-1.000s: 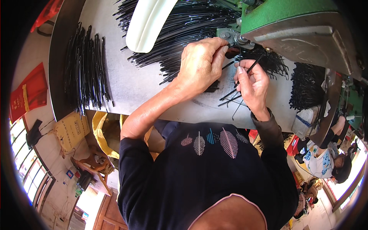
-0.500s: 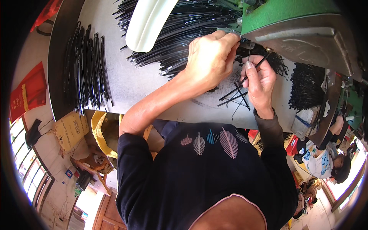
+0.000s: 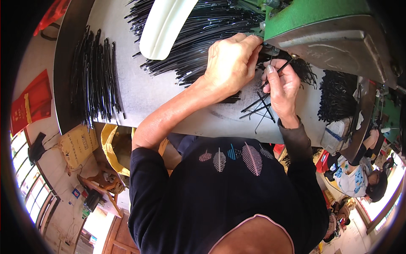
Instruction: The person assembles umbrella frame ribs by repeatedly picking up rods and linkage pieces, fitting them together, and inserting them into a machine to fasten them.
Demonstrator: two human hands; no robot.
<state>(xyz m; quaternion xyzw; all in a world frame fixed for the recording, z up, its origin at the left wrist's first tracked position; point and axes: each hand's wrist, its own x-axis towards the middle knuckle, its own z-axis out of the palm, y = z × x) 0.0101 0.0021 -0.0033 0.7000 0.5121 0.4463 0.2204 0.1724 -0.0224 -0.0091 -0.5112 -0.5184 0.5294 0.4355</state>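
My left hand (image 3: 231,63) reaches to the working end of a green machine (image 3: 279,25), its fingers bent and pressed together. Its fingertips are partly hidden, and what they grip cannot be made out. Just right of it, my right hand (image 3: 284,86) pinches a thin black rod (image 3: 284,67) between thumb and fingers. That rod slants up toward a small round metal knob under the machine's casing. Below the right hand, several loose thin black rods (image 3: 259,106) lie crossed on the grey tabletop (image 3: 169,103). A large heap of long black strips (image 3: 190,46) spreads out behind my left hand.
A white curved panel (image 3: 165,27) hangs over the heap. Another bundle of black strips (image 3: 96,78) lies at the table's left. Dark piles (image 3: 336,95) stand at the right, near a clear box (image 3: 334,135). A yellow sack (image 3: 111,148) sits below the left edge. Another person (image 3: 355,178) is at far right.
My right hand has shifted slightly left with the thin black rod still pinched in it. The left hand stays at nearly the same spot by the machine.
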